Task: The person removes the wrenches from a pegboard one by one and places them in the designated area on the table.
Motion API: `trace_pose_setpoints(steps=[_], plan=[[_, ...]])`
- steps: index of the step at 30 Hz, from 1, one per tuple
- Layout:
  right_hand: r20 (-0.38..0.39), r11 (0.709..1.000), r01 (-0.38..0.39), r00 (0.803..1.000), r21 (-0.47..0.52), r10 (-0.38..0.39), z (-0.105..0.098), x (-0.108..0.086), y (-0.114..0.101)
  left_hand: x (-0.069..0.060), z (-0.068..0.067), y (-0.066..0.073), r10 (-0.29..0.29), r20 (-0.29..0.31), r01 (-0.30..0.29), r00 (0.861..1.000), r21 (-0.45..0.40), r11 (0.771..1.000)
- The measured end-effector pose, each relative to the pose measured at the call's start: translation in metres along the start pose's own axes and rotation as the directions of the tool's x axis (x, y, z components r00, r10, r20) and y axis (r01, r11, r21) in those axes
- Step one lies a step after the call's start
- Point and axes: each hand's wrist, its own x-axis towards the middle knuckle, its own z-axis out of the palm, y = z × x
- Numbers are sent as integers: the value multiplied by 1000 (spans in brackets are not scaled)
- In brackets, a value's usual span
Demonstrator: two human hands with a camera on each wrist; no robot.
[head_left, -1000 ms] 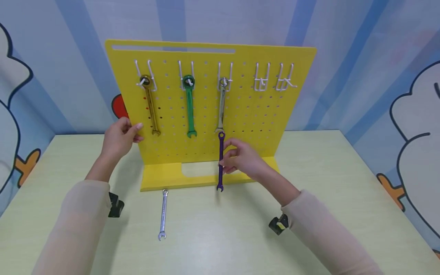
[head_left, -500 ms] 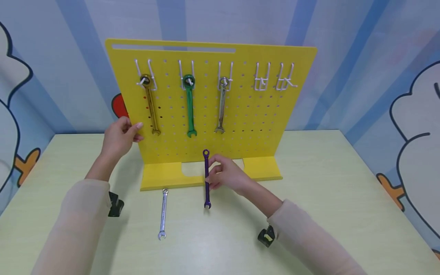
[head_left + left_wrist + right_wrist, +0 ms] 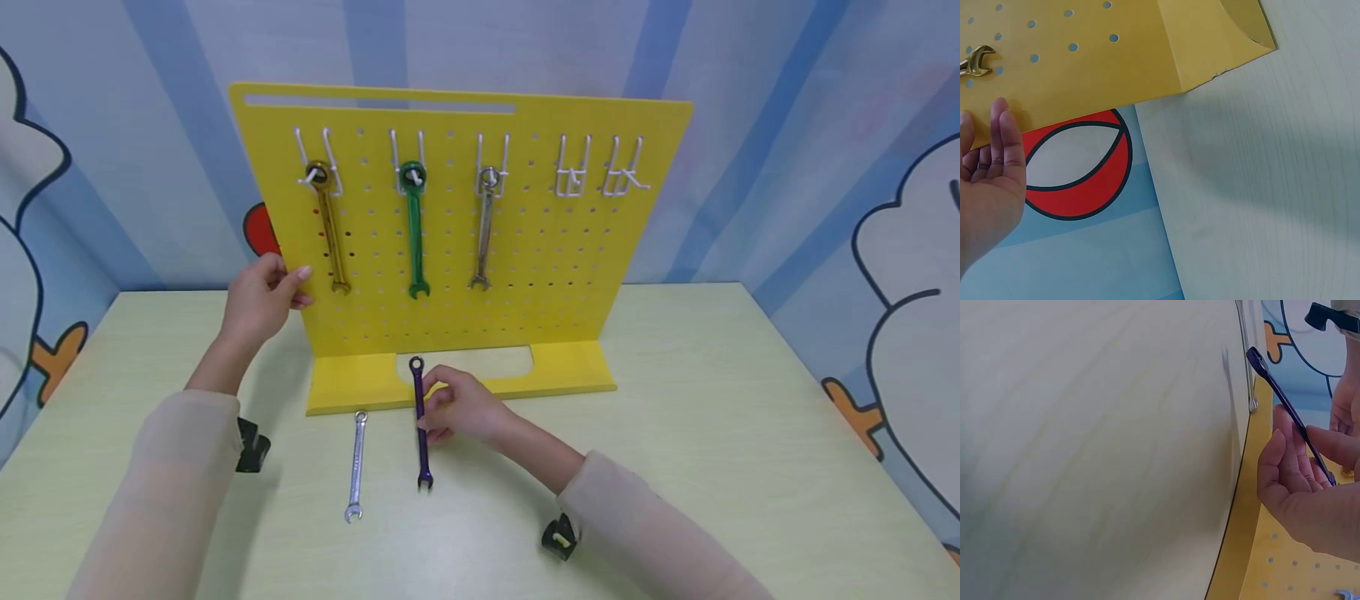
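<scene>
My right hand point(image 3: 467, 406) pinches a purple combination wrench point(image 3: 420, 446) at mid-shaft, ring end up and open end down. In the right wrist view the purple wrench point(image 3: 1288, 406) slants between thumb and fingers, apart from the table. My left hand point(image 3: 258, 302) holds the left edge of the yellow pegboard point(image 3: 525, 308), thumb in front; in the left wrist view some of its fingers are partly hidden. A silver wrench point(image 3: 356, 475) lies on the table, left of the purple one. On the board's hooks hang a gold wrench point(image 3: 331, 237), a green wrench point(image 3: 416, 242) and another silver wrench point(image 3: 483, 237).
Two white hooks on the board's right, an inner hook point(image 3: 572, 171) and an outer hook point(image 3: 622, 171), carry no wrench. The board's yellow base point(image 3: 352, 387) stands on a pale table point(image 3: 712, 417). A printed blue backdrop point(image 3: 750, 125) rises behind it.
My right hand has carried the purple wrench down and to the left, from below the hanging silver wrench to beside the one on the table. My left hand has stayed on the board's edge.
</scene>
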Motion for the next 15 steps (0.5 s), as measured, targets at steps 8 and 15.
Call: trace_pose_setpoints(steps=[8, 15], plan=[[3, 1000, -27, 1000, 3, 27, 18, -1, 3, -35, -7, 48, 4, 12, -5, 1000, 60, 998], [8, 999, -37, 999, 4, 37, 31, -2, 5, -36, -7, 49, 15, 18, -16, 1000, 69, 997]])
